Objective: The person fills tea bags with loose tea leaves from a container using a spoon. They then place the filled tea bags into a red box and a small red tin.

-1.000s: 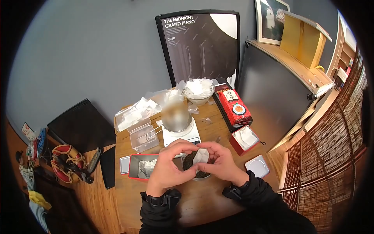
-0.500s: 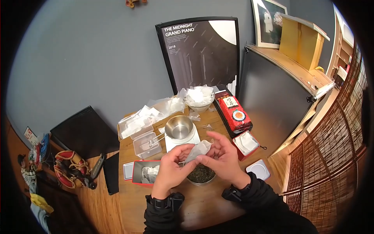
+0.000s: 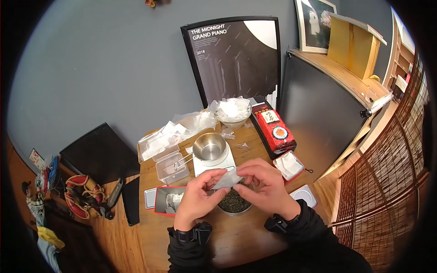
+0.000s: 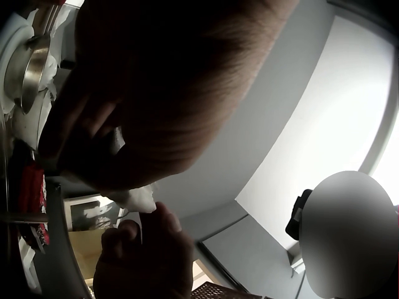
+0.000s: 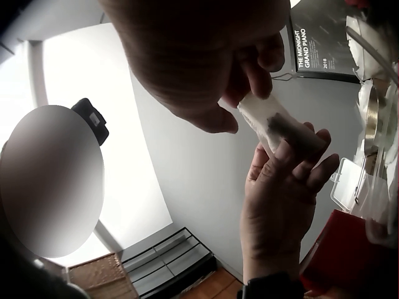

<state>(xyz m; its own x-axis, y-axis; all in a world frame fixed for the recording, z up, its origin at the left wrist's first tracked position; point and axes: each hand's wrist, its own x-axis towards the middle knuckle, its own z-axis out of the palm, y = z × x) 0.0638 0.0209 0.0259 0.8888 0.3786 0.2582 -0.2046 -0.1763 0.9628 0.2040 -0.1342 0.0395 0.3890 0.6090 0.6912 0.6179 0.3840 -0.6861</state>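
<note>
Over a bowl of dried tea leaves [image 3: 235, 204], both hands are on a small white tea bag [image 3: 226, 180]. My left hand [image 3: 196, 196] holds its lower part between thumb and fingers. My right hand [image 3: 269, 189] pinches the upper end. In the right wrist view, dark contents show through the thin tea bag [image 5: 274, 121], which slants between the hands. Behind the left hand stands a red tin [image 3: 159, 200] with white bags inside. Just beyond the hands, a steel pan [image 3: 209, 146] sits on a white scale [image 3: 225, 164].
Clear plastic boxes [image 3: 172, 169] and loose white bags [image 3: 169, 133] lie at the back left. A bowl heaped with white bags [image 3: 233, 109] stands at the back. Rightward are a red tea package [image 3: 277, 129], a second red tin [image 3: 289, 166] and a lid [image 3: 304, 196].
The tea bag has come up from in front of the bowl and tilted. The right hand's fingers, spread half a second ago, have closed on the bag's upper end.
</note>
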